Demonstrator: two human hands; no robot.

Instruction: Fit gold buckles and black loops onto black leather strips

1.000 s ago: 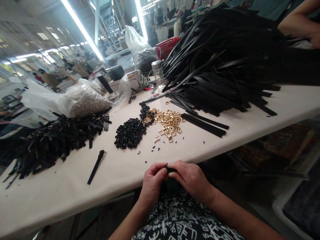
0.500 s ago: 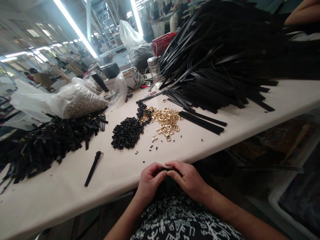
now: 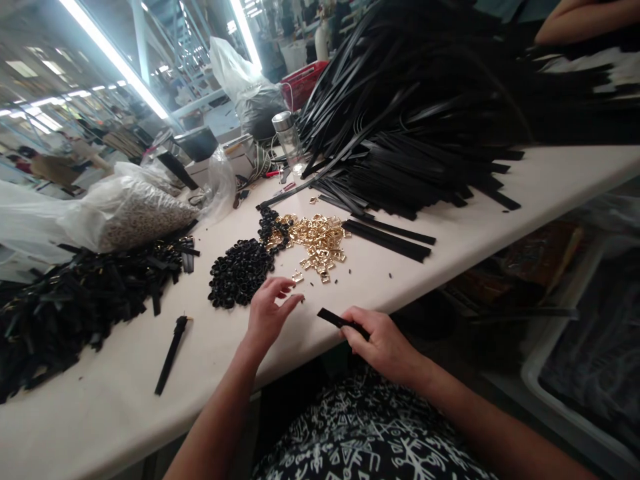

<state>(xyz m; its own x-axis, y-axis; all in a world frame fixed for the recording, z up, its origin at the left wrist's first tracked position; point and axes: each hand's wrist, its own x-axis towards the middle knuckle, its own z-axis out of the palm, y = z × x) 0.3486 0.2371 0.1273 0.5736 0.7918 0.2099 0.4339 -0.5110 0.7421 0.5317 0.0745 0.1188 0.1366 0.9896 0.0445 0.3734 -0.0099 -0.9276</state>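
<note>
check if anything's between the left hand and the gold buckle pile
Only low things: one loose gold buckle and a few small black bits lie between the left hand and the pile. Nothing tall shows there.

What we cannot fully see
Our right hand (image 3: 383, 339) hides one end of the strap (image 3: 331, 317); the edge crops a person's arm (image 3: 585, 23) at two o'clock.

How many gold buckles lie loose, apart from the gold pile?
2. The far buckle lies beyond the gold pile; the near buckle lies on this side, just past the left hand. More may be hidden behind the fingers or among the black loops.
</note>
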